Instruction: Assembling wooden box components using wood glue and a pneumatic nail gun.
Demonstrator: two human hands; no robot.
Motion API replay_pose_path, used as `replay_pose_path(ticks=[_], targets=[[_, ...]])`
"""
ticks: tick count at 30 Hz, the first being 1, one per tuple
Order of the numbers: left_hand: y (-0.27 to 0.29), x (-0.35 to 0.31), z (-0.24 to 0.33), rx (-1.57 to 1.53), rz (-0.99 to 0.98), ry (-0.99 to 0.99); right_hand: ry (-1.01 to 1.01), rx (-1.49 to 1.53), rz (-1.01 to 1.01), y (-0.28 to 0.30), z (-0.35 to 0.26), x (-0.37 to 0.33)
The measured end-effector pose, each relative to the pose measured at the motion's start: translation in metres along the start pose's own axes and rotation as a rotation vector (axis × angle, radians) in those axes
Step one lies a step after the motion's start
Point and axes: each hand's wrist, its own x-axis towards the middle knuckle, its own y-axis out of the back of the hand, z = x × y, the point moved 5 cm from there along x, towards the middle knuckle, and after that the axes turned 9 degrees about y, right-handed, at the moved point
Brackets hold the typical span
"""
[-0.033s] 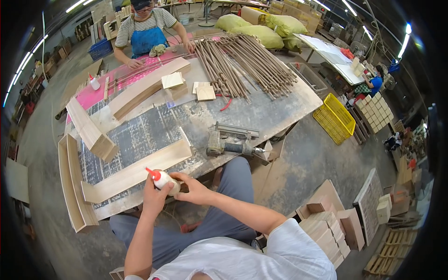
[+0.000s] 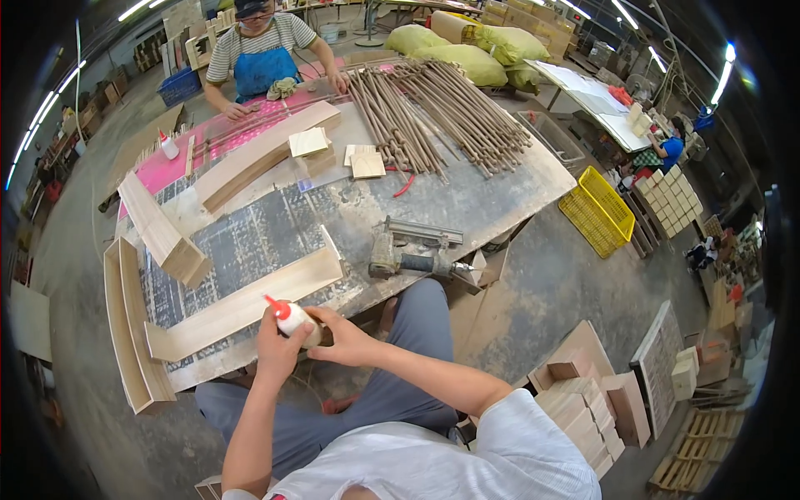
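A white glue bottle [image 2: 293,319] with a red nozzle cap is held between both hands, tilted with its tip up and to the left. My left hand [image 2: 278,348] is closed around its near left side. My right hand [image 2: 347,340] has its fingers curled against the right side of the bottle. Just beyond them, a pale wooden board [image 2: 246,307] with a short upright piece at each end lies along the table's near edge. To its left rests a long wooden channel [image 2: 133,325]. A nail gun [image 2: 412,252] lies to the right of the hands.
The worktable [image 2: 500,196] also carries a wooden beam [image 2: 162,229], a curved piece [image 2: 258,158], small square blocks [image 2: 367,165] and bundled rods [image 2: 450,112]. A co-worker [image 2: 265,62] sits across it. A yellow crate [image 2: 597,212] and stacked wood [image 2: 579,417] stand on the floor at right.
The glue bottle and both hands have shifted very slightly to the right, with the red tip a little further right. Both hands keep hold of it.
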Motion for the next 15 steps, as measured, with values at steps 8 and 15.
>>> replay_pose_path(ticks=[8,15], targets=[[-0.027,-0.005,0.047,0.202,-0.038,-0.38,-0.046,-0.139,0.15,0.044,-0.034,0.016],[0.067,0.039,-0.044,0.814,0.345,-0.384,-0.033,-0.226,0.484,0.16,-0.065,0.049]])
